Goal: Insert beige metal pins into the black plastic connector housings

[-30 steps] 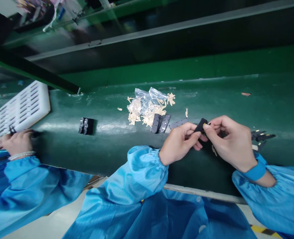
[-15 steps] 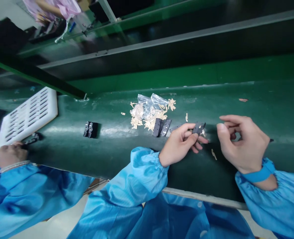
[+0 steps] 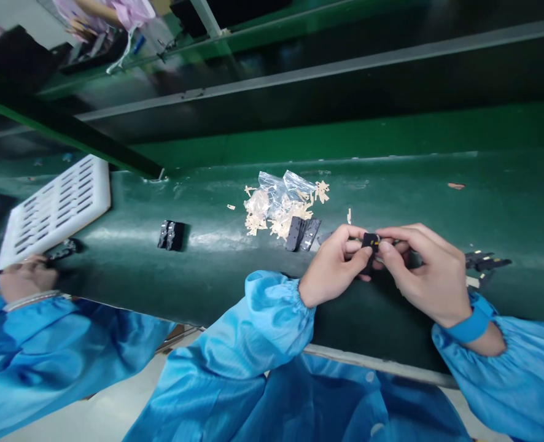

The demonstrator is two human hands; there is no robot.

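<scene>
My left hand (image 3: 331, 267) and my right hand (image 3: 423, 276) meet over the green bench top (image 3: 392, 196), both pinching a small black plastic part (image 3: 371, 244) with a gold glint on it. Fingers hide much of that part. Just left of my left hand lie two dark grey plastic strips (image 3: 302, 234). Behind them sits a heap of clear plastic bags (image 3: 272, 199) with beige paper scraps. A pair of black parts (image 3: 170, 235) stands farther left.
Dark pronged metal parts (image 3: 486, 263) lie right of my right hand. At far left, a co-worker's hand (image 3: 26, 277) in a blue sleeve is near a white slotted tray (image 3: 55, 212). A grey rail (image 3: 327, 73) runs behind the bench.
My right hand has closed in from the right and now pinches the black part along with my left hand. The view has shifted slightly.
</scene>
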